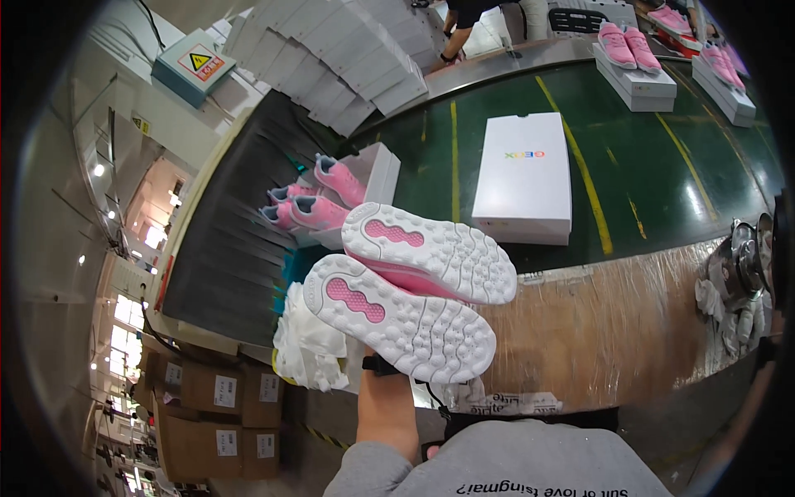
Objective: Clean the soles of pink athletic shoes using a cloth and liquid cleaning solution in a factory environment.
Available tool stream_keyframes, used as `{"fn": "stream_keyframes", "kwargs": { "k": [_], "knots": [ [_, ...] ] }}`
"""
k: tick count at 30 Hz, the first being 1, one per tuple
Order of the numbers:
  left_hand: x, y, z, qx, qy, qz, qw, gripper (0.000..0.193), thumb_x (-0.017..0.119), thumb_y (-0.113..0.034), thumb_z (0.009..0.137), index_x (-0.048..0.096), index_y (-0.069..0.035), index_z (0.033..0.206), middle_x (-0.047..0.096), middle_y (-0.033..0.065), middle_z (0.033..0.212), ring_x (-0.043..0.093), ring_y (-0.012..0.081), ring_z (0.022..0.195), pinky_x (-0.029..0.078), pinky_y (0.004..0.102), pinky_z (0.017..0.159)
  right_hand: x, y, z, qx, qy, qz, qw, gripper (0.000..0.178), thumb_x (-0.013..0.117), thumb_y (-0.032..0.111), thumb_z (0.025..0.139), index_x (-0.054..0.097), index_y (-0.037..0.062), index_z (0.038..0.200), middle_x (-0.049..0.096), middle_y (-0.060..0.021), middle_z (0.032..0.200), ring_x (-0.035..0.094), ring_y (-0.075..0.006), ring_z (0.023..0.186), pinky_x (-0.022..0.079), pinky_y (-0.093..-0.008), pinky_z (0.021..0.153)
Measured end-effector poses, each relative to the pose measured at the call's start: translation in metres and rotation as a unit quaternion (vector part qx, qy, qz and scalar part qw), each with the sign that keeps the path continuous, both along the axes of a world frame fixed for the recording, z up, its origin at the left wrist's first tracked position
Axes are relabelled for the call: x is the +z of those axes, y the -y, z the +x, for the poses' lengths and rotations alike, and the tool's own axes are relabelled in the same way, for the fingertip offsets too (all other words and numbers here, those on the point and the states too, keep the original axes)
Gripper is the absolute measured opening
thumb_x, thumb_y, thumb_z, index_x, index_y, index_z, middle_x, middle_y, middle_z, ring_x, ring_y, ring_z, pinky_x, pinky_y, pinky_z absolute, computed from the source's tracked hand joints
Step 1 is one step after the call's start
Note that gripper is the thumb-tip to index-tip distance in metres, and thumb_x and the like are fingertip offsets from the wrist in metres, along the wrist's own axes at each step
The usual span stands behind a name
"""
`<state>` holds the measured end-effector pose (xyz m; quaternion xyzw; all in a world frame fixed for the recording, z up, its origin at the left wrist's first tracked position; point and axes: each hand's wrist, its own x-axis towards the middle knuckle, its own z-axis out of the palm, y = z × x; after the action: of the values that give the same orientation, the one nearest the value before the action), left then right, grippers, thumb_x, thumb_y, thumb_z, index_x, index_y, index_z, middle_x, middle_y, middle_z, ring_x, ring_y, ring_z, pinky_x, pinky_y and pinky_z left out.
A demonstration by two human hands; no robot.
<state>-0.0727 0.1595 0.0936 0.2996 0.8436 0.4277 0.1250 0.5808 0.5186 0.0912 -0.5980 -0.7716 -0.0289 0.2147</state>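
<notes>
Two pink sneakers with white knobbly soles, the farther one (431, 255) and the nearer one (402, 319), are held up in front of me side by side, soles facing the camera. My left forearm (387, 418), with a black band at the wrist, rises to them from below. The left hand itself is hidden behind the nearer shoe; it appears to be holding the pair. My right hand does not show. Just beyond the held pair, several more pink sneakers (319, 213) sit by an open grey-white shoebox (379, 176).
A closed white shoebox (523, 178) lies on the green conveyor belt (609, 153), which has yellow lines. Farther right, pink sneakers rest on boxes. A film-wrapped brown ledge (596, 331) runs along the near side. A white plastic bag (308, 341) hangs left; cartons (211, 414) are stacked below.
</notes>
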Motion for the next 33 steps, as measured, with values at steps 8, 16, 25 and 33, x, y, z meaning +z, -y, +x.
{"fn": "stream_keyframes", "kwargs": {
  "k": [8,16,25,33],
  "knots": [
    [-0.032,0.002,0.018,-0.029,0.033,0.003,0.999,0.024,0.053,-0.019,0.088,0.062,-0.004,0.105,0.066,0.007,0.098,0.062,0.0264,0.085,0.052,0.0377,0.077,-0.079,-0.068,0.097,0.061,-0.122,0.098,0.986,0.038,0.045,-0.012,0.073,0.059,0.001,0.106,0.063,-0.0171,0.106,0.059,-0.0311,0.103,0.045,-0.0349,0.089],
    [-0.048,-0.004,0.027,-0.066,0.038,0.0,0.997,0.024,0.053,-0.019,0.088,0.061,-0.004,0.105,0.065,0.0075,0.099,0.062,0.0263,0.086,0.051,0.0377,0.078,-0.034,-0.05,0.096,0.072,-0.469,0.06,0.878,0.04,0.055,0.005,0.089,0.051,0.0012,0.128,0.057,-0.0068,0.123,0.054,-0.0128,0.109,0.042,-0.0254,0.094],
    [-0.052,-0.018,0.028,-0.091,0.017,0.016,0.996,0.024,0.053,-0.019,0.088,0.061,-0.004,0.106,0.065,0.0081,0.1,0.061,0.0263,0.087,0.051,0.0376,0.078,-0.012,-0.025,0.072,0.072,-0.567,0.054,0.819,0.038,0.057,0.007,0.09,0.051,0.0012,0.127,0.058,-0.0066,0.12,0.056,-0.0118,0.106,0.045,-0.0233,0.089],
    [-0.061,-0.012,0.037,-0.1,-0.018,0.021,0.995,0.024,0.053,-0.018,0.088,0.061,-0.004,0.106,0.064,0.0086,0.101,0.061,0.0263,0.089,0.05,0.0376,0.079,-0.018,-0.028,0.07,0.083,-0.565,0.078,0.817,0.038,0.056,0.007,0.091,0.05,0.0004,0.128,0.056,-0.0075,0.123,0.055,-0.0123,0.108,0.043,-0.0232,0.092]
  ]
}}
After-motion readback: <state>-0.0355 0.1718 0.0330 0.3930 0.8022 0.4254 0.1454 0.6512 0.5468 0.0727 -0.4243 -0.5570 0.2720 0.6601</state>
